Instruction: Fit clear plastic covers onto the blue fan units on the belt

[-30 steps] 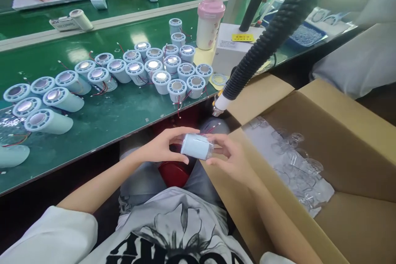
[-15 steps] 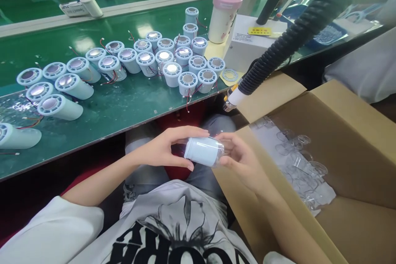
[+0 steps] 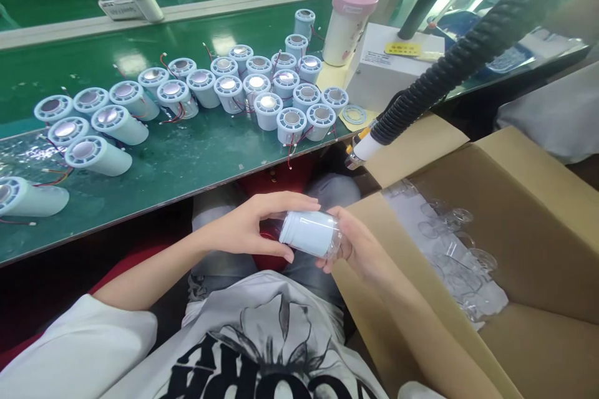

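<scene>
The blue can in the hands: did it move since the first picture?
Yes, a little. The blue can now sits farther from the front edge of the green table, shifted toward the person's shirt.

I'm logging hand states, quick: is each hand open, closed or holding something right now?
Left hand: holding the light-blue cylinder, thumb and fingers curved around it.
Right hand: closed on the same cylinder's clear end.
</scene>
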The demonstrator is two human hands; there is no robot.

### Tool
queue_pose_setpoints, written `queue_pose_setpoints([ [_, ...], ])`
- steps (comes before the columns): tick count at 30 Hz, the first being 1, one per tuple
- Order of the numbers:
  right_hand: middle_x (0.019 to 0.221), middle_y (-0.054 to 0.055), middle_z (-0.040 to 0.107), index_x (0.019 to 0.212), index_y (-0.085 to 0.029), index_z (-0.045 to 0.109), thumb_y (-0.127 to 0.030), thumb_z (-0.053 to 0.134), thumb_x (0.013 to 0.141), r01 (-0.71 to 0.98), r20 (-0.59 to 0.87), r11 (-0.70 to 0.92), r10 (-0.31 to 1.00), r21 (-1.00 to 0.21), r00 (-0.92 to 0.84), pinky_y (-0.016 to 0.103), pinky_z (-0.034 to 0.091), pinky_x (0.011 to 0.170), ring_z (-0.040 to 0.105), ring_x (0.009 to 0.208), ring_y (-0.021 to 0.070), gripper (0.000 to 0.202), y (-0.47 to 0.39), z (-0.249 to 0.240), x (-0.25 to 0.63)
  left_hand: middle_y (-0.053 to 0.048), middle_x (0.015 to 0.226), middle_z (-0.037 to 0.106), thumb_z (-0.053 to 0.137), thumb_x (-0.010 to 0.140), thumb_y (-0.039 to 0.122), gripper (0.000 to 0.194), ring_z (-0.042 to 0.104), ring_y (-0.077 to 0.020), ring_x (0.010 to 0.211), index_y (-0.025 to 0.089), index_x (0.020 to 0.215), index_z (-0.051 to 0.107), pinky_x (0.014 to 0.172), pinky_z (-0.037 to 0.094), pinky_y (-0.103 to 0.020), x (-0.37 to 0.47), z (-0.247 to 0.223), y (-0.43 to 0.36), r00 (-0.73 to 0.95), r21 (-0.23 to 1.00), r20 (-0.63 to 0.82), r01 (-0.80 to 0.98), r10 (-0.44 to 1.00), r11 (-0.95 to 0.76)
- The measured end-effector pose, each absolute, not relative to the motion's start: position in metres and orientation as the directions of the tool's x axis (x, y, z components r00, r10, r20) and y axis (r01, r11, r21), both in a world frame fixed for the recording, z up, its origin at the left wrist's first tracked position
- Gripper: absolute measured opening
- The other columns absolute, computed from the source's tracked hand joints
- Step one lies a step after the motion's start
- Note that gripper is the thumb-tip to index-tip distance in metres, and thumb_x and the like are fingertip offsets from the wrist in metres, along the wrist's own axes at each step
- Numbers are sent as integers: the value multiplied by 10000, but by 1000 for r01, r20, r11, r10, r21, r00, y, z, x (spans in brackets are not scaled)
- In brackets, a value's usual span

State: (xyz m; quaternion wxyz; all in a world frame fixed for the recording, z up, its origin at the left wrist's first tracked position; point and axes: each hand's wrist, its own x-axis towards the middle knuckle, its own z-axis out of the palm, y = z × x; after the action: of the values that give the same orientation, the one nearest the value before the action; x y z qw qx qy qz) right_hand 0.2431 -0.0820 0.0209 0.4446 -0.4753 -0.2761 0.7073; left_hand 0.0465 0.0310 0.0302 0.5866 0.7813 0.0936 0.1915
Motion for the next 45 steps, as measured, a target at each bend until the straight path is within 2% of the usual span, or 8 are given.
queue_pose_setpoints([
  [5,522,-35,628,882,-200,447,-717,573,706,-419,-484,-527,848,-739,-213,154,464,358,608,414,114,560,-79,23,238,-107,1372,513,802,647,171,756,489,-253,1269,288,1329,497,1036,435,-359,45,31,30,908,955,195,-89,371,-284],
  [9,557,15,675,881,-194,448,-763,531,695,-420,-516,-593,805,-687,-294,138,432,331,595,387,108,604,-78,23,237,-108,1379,507,802,644,167,758,478,-254,1279,279,1330,499,1038,433,-350,45,30,29,908,962,187,-91,375,-258],
  [18,531,-55,612,842,-212,418,-705,524,749,-395,-454,-510,860,-764,-231,143,451,348,605,410,103,513,-82,26,236,-126,1361,525,816,625,190,830,517,-274,1239,251,1369,452,1040,430,-392,43,34,25,909,985,91,-20,407,-174],
  [24,551,-25,641,872,-208,450,-683,517,773,-443,-449,-511,860,-737,-244,153,449,344,606,407,117,490,-79,20,240,-115,1370,528,827,598,154,854,505,-276,1256,270,1362,464,1052,419,-387,45,33,26,895,997,50,-19,442,-75],
  [29,572,70,671,902,-131,562,-522,295,940,-665,-505,-477,846,-574,-172,132,407,337,570,392,100,475,-61,-5,248,-151,1359,534,827,588,136,828,518,-301,1240,234,1341,496,1027,434,-416,79,13,47,872,983,-31,-62,488,174],
  [32,545,55,637,906,-119,589,-448,154,973,-764,-525,-413,843,-497,-114,112,363,310,493,351,70,549,-44,-24,257,-182,1347,537,838,575,175,814,514,-320,1240,170,1323,514,1037,412,-444,111,-3,68,868,964,-89,-47,489,260],
  [37,504,20,577,888,-135,575,-442,45,971,-792,-505,-378,857,-479,-104,89,283,263,374,304,49,618,-22,-43,275,-182,1322,560,824,610,199,737,527,-310,1222,113,1286,545,1073,356,-457,146,-10,93,883,979,-101,7,458,204],
  [45,485,36,583,893,-121,587,-527,129,957,-779,-493,-419,854,-466,-165,82,239,263,356,290,40,615,-12,-38,278,-147,1292,590,823,608,174,689,552,-271,1191,154,1246,565,1047,388,-418,137,-11,103,887,984,-93,12,453,179],
])
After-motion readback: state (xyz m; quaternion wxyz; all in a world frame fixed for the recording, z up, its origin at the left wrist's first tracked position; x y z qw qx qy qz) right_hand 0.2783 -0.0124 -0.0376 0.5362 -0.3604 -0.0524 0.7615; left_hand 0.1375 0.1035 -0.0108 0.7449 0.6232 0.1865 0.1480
